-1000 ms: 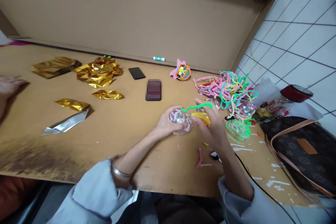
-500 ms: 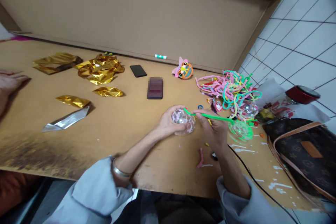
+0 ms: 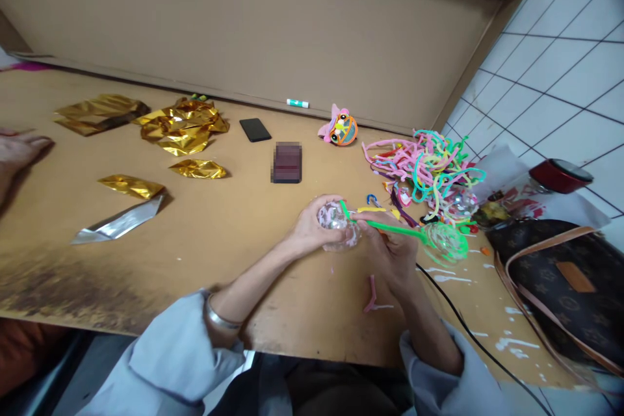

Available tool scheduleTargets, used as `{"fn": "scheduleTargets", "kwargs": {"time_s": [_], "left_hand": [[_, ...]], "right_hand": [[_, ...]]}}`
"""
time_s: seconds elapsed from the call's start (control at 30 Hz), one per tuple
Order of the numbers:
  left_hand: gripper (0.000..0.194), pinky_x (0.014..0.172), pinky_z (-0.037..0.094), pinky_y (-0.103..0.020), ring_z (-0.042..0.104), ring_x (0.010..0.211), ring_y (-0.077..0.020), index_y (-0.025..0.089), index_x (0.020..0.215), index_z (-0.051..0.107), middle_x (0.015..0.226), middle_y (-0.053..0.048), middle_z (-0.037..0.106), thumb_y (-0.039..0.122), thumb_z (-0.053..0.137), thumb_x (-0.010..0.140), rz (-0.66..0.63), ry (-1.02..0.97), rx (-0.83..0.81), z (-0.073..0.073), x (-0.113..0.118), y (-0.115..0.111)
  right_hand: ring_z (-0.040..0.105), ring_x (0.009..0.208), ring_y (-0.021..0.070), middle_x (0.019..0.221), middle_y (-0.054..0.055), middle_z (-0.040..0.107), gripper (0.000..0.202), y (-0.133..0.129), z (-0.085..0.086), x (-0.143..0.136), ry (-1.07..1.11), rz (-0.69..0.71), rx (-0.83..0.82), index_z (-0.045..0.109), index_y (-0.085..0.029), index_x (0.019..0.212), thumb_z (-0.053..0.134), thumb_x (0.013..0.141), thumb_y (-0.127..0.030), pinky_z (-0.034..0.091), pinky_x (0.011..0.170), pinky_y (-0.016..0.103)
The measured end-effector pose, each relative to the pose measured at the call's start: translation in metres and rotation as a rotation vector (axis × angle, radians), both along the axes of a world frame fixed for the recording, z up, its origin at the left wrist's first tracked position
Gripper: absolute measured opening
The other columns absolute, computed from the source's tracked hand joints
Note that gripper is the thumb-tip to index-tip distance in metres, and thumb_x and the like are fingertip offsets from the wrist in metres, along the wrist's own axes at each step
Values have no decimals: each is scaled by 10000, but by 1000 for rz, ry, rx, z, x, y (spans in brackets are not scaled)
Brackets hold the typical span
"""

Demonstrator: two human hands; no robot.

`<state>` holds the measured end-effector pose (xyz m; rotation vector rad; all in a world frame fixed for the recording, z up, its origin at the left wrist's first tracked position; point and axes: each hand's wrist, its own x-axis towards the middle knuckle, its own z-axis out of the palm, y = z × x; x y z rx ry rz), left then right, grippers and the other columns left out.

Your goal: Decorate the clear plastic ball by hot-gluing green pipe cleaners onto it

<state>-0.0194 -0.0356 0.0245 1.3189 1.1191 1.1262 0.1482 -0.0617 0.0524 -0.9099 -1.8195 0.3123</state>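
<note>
"While the left hand [image 3: 312,226] grips a clear rounded piece [image 3: 333,217] low over the table [image 3: 292,312], what's the right hand [image 3: 392,248] doing?"

"Pinching a green strip [image 3: 397,229]; its short end seems to lie against the clear piece, the rest trailing toward a green-streaked piece [image 3: 444,242]."

"How far along?"

"Early, I'd judge: little strip is on, most hangs free. Beyond, coloured strips [image 3: 424,166] lie heaped; farther back sits a decorated figure [image 3: 344,130] with eyes."

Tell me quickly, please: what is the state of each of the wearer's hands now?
Left hand: closed around a clear ball.
Right hand: closed, pinching a green strip.
</note>
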Motion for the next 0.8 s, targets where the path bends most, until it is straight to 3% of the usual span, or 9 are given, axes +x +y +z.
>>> {"fn": "scheduleTargets", "kwargs": {"time_s": [0.43,0.8], "left_hand": [[669,898,522,-346,643,991,-224,178,1147,637,1092,-56,667,216,793,498,14,55,2,2,-1,-2],[695,830,516,-314,634,884,-185,185,1162,626,1044,-38,664,241,785,488,-8,6,-46,0,-1,-2]], "right_hand": [[719,868,195,933,27,778,211,-2,-1,1,-56,46,53,744,-281,991,569,917,-189,546,810,375],[716,866,186,940,23,776,222,-2,-2,2,-108,72,102,725,-280,1038,577,918,-166,532,807,356]]}}
